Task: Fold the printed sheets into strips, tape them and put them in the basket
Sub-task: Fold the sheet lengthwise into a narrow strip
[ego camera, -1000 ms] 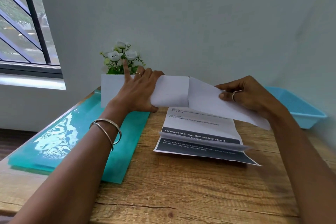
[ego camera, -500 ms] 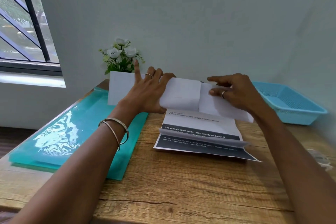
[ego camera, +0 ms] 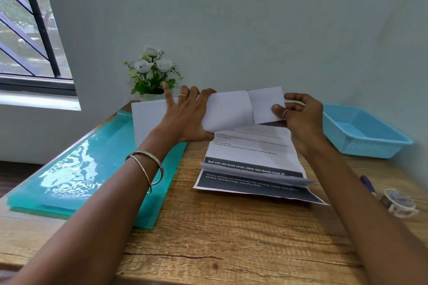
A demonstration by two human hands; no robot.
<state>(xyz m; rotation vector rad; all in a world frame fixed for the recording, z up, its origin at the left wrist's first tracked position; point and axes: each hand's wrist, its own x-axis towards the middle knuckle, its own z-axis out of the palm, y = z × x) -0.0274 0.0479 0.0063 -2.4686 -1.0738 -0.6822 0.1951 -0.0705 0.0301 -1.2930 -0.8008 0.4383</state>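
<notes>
Mid-fold, the left hand (ego camera: 185,118) grips the folded sheet (ego camera: 228,112) and the right hand (ego camera: 298,114) pinches its end flap; next, creasing between both grips.

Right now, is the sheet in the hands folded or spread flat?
Folded. The sheet is bent over on itself, its right end doubled back; both hands grip it.

Basket (ego camera: 361,132) right of sheets (ego camera: 252,164) (apart)
</notes>
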